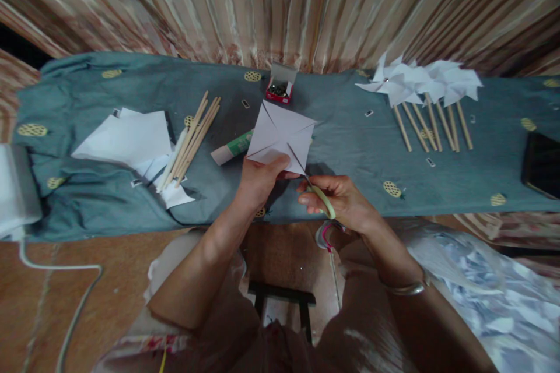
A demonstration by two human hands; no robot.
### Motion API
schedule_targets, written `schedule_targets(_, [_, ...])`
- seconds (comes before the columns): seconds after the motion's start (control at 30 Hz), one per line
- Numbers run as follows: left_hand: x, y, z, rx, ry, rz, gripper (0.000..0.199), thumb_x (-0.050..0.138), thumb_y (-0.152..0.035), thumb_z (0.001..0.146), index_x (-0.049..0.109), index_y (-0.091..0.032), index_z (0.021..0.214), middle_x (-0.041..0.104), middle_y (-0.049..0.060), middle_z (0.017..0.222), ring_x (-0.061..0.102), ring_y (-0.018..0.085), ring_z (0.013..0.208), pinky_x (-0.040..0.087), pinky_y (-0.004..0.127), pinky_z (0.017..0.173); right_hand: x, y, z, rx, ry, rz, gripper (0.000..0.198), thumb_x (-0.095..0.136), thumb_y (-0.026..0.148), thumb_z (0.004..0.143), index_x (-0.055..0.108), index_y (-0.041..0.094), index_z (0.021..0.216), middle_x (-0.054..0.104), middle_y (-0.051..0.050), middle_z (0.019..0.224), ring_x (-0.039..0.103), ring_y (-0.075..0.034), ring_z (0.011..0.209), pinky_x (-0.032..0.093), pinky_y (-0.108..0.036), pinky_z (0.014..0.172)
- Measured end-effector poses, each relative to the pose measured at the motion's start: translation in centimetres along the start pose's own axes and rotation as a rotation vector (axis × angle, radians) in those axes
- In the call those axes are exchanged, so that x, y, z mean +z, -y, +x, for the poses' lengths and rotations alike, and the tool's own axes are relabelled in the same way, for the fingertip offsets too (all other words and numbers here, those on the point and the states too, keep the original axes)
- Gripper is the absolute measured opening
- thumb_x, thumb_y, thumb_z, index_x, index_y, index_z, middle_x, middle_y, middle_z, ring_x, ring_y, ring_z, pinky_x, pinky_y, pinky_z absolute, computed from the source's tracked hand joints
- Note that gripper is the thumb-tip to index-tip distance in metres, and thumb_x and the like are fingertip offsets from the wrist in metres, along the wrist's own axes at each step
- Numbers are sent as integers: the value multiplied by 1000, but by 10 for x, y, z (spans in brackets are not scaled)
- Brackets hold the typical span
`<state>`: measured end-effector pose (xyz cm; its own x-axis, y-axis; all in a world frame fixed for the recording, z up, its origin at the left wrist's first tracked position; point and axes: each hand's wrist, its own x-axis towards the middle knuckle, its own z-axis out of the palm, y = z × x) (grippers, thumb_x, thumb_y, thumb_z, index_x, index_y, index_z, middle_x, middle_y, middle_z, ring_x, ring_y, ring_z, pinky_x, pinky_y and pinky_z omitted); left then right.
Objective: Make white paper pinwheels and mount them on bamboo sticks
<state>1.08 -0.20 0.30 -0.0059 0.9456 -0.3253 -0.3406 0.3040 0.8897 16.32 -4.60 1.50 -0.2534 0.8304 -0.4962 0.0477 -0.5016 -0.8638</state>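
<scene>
A white paper square (282, 128) with slits running in from its corners is pinched in my left hand (262, 180), thumb on top near the lower edge. My right hand (335, 195) grips scissors (321, 198) with pale yellow-green handles. Their blades lie at the lower right corner of the paper, pointing in toward its centre. A green and white glue stick (234, 147) lies just left of the paper, partly hidden under it. Behind the paper stands an open small red box (279, 90) holding small shiny pieces.
Several wooden sticks (196, 134) and white paper pieces (131, 137) lie at the left. Finished paper pinwheels (420, 84) on sticks lie at the right. A dark phone-like object (542, 163) is at the right edge, a white device (17, 189) with a cable at the left.
</scene>
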Motion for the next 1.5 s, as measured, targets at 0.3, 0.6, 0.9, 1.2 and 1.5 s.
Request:
schedule_targets(0.3, [0,-1,0,-16,-5,-18,21,70,-18,61,65,-17,81,68,1,79,65,18,69,60,31,58,-1,-4,1,-12,-6,-3,39,89,47,54,68,18,70,57,5,59,51,-7,52,45,-20,51])
schedule_targets(0.6, [0,-2,-1,-6,20,-11,21,70,-20,60,63,-20,79,67,-1,77,63,14,66,57,23,52,1,-2,0,5,1,23,42,90,46,52,67,17,70,56,6,60,51,-7,52,46,-21,51])
schedule_targets(0.9, [-2,-4,3,17,17,-55,32,75,-22,57,64,-18,88,69,2,86,66,17,72,61,29,57,-8,-5,-7,45,6,-24,42,90,45,53,70,17,78,59,6,59,53,-8,54,46,-20,52])
schedule_targets(1.2, [-4,-4,7,33,19,-95,43,78,-23,57,65,-17,98,70,1,82,67,16,69,61,28,56,-33,-3,-21,39,-93,-129,44,89,49,51,70,17,75,60,5,57,52,-9,52,42,-22,51])
schedule_targets(1.5, [8,5,-2,-55,60,-5,32,77,-21,54,69,-16,85,74,4,81,67,18,64,61,28,52,-66,-9,-24,-145,-526,-640,50,75,57,68,71,18,99,68,-1,65,59,-16,56,40,-27,51])
